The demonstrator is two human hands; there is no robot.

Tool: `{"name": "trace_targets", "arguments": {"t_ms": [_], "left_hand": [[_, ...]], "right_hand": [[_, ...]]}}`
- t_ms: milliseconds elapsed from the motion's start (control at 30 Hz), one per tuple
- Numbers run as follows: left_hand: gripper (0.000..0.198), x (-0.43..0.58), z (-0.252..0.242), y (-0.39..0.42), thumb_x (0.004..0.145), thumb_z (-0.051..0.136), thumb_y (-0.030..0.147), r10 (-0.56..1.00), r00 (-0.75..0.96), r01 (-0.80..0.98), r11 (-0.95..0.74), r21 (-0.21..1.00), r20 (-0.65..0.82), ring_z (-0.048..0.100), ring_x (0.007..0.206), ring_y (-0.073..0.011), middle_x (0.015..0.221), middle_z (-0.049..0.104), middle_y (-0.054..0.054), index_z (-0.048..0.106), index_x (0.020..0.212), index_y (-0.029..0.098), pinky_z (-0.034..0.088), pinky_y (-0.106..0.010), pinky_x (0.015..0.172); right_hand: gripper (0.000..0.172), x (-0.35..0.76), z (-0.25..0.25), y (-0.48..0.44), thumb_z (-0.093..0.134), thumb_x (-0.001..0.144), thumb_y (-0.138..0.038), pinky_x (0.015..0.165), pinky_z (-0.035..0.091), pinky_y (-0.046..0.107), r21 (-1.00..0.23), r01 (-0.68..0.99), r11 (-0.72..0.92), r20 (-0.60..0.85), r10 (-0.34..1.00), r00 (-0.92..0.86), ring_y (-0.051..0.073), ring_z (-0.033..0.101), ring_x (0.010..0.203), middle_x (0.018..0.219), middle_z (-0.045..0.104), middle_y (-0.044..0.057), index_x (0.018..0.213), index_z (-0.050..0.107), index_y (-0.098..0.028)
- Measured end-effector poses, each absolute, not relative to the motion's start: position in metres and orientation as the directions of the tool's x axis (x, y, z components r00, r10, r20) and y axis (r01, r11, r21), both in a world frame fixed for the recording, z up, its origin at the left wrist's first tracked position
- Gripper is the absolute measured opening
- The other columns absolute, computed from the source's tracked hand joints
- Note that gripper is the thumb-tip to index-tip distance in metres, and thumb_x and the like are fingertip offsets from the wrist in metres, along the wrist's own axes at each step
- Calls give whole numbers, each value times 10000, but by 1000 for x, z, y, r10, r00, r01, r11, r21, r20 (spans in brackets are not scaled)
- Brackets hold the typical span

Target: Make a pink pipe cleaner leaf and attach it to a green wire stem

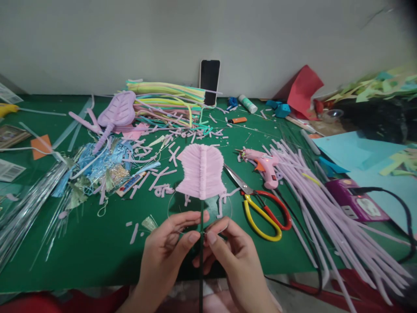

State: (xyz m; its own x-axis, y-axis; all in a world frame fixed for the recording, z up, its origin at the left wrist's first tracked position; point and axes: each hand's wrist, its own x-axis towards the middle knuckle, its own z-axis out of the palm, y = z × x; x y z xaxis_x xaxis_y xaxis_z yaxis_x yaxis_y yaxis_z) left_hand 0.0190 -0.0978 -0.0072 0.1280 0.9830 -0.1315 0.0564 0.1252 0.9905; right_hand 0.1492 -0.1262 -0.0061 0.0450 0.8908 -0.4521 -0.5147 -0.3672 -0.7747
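A pale pink fuzzy leaf shape [192, 171], made of pipe cleaners, stands out over the table in front of me. From its base a dark green stem [201, 278] runs down between my hands. My left hand [166, 245] has its thumb and fingers closed on the stem. Beside it, my right hand [236, 248] pinches a thin clear wire [231, 211] against the stem. This wire curves out on both sides below the leaf. What lies right between the fingertips is too small to make out.
Scissors [249, 191] and a pink glue gun [265, 165] lie at right, near a bundle of pink pipe cleaners [325, 217]. A phone [210, 82] leans on the wall. Further left are a purple leaf-shaped piece [117, 111], blue tassels [91, 156] and pink offcuts.
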Motion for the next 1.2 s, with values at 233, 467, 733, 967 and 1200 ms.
{"name": "trace_targets", "arguments": {"t_ms": [233,467,733,967,1200], "left_hand": [[202,20,-6,-99,827,658,344,984,115,73,128,989,-135,731,910,-211,1023,768,-62,721,976,223,595,-247,745],[173,20,-5,-97,828,662,311,984,119,64,125,990,-132,731,901,-195,1013,771,-45,719,972,234,593,-231,742],[181,23,-5,-98,817,676,327,977,102,-15,189,982,-186,734,854,-201,1000,772,-53,711,959,220,598,-240,683],[211,22,-4,-98,810,679,348,974,115,10,197,980,-197,732,879,-213,996,772,-73,715,960,204,593,-252,736],[252,29,0,-103,765,705,382,965,28,11,259,966,-259,644,510,-118,949,778,-52,731,946,208,535,-192,468]], "right_hand": [[310,149,-5,-126,757,748,-422,420,477,176,-771,-520,-369,-456,889,45,121,647,474,562,620,-38,742,562,-181],[309,150,-12,-125,742,765,-425,410,490,176,-795,-497,-348,-417,908,31,133,658,473,535,617,-37,742,550,-182],[281,148,-9,-126,746,762,-412,436,475,161,-788,-506,-352,-430,902,42,111,650,475,559,630,-38,781,592,-177],[309,147,-2,-125,766,739,-427,451,459,156,-752,-532,-390,-475,879,27,106,646,472,555,647,-30,843,630,-170],[260,143,-17,-124,775,746,-372,480,462,144,-723,-604,-337,-408,913,-20,106,664,531,583,690,-1,733,617,-166]]}}
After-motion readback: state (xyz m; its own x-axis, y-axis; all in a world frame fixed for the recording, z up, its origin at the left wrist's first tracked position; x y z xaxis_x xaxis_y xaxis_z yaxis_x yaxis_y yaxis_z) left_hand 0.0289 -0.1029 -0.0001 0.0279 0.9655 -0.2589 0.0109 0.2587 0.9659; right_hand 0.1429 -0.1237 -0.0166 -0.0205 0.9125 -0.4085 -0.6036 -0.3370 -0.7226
